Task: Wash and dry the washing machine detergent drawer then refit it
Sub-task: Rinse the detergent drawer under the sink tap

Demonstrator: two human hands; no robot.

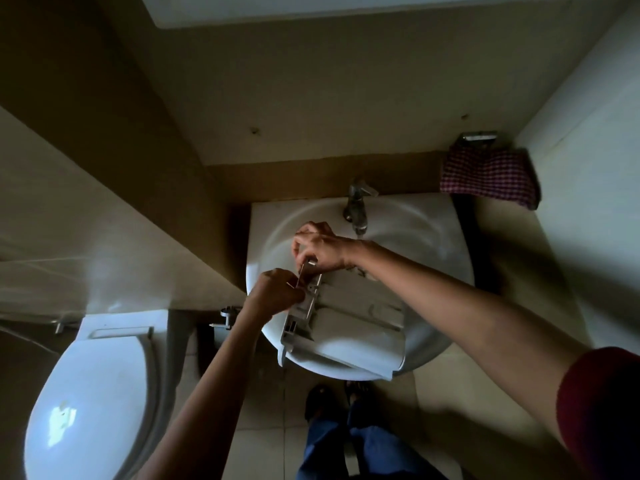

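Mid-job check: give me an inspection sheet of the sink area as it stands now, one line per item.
Surface: white washbasin with a tap at the back; too dim to tell whether water is running.
Job's things: detergent drawer lies across the basin's near rim.
Clutter: nothing seen.
Hands: left hand grips the drawer's left end; right hand pinches a small part at the same end.
Cables: nothing seen.
Surroundings: checked cloth hangs on the wall to the right of the tap; toilet with its lid closed stands to the left.
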